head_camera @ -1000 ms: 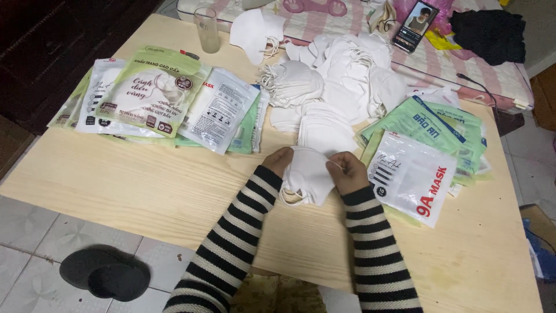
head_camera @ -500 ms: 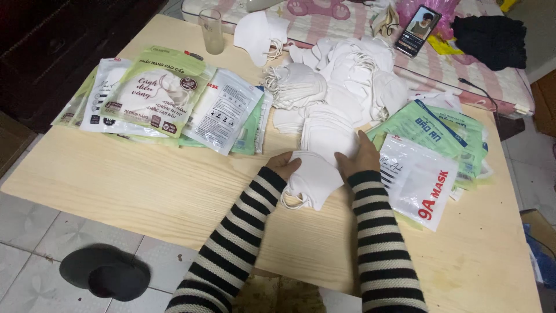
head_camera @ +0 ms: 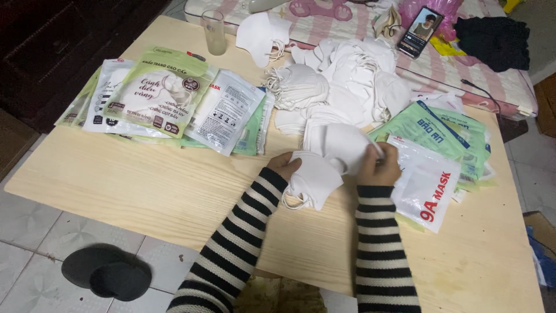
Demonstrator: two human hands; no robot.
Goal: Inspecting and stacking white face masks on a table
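White face masks (head_camera: 324,168) sit at the middle of the pale wooden desk (head_camera: 145,197), held between both hands. Left hand (head_camera: 285,166) grips the left edge of the lower mask, fingers closed on the fabric, ear loop hanging just below it. Right hand (head_camera: 379,166) pinches the right edge of the upper mask, fingers clamped on it; possibly also on an ear loop, hard to tell at this size. Both arms in black-and-white striped sleeves. Loose pile of white masks (head_camera: 341,87) lies just behind the hands, toward the far edge. Stack of green and clear mask packets (head_camera: 168,98) on the left part of the desk, well apart from the hands. Second stack of green packets (head_camera: 446,133) on the right, with a white packet (head_camera: 425,185) on top, just beside the right hand. Empty glass (head_camera: 214,32) stands upright near the far edge. Phone (head_camera: 421,24) lies on the striped bed beyond the desk. Dark slipper (head_camera: 107,273) on the tiled floor, lower left.
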